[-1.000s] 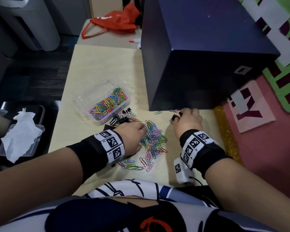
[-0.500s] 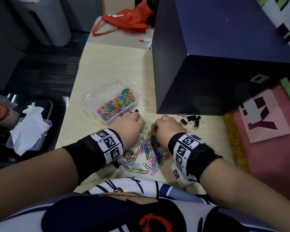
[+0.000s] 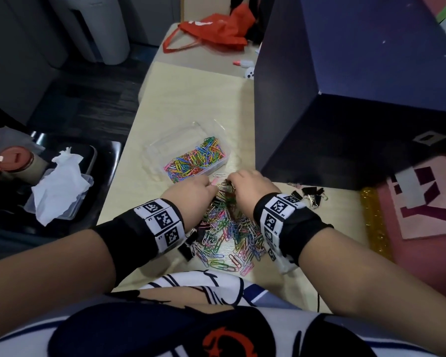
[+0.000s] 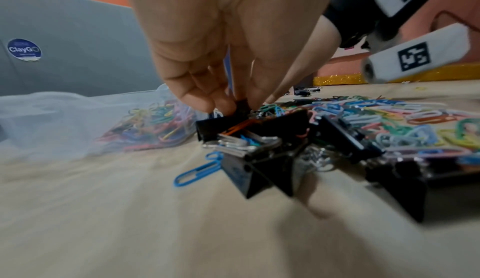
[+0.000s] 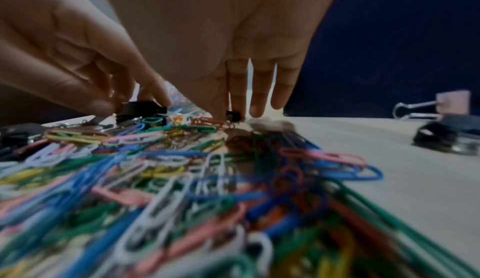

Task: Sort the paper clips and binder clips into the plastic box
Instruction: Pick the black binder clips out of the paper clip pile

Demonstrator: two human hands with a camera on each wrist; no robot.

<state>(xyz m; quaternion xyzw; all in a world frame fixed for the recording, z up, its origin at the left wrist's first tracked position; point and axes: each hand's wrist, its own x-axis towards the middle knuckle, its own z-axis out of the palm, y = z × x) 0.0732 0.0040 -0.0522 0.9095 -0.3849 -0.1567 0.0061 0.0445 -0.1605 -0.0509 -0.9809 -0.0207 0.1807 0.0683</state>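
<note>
A clear plastic box holds several coloured paper clips in its right part. In front of it lies a loose pile of coloured paper clips mixed with black binder clips. Both hands meet at the far end of the pile. My left hand pinches a black binder clip between thumb and fingers. My right hand points its fingers straight down, and thumb and index finger pinch a small black binder clip.
A separate group of black and pink binder clips lies right of the hands. A big dark blue box stands close behind. A red bag lies at the table's far end. Left of the table are a tissue tub and a cup.
My right hand has come back left from the binder clip group beside the dark box to the far end of the pile. The left hand has edged forward to meet it.
</note>
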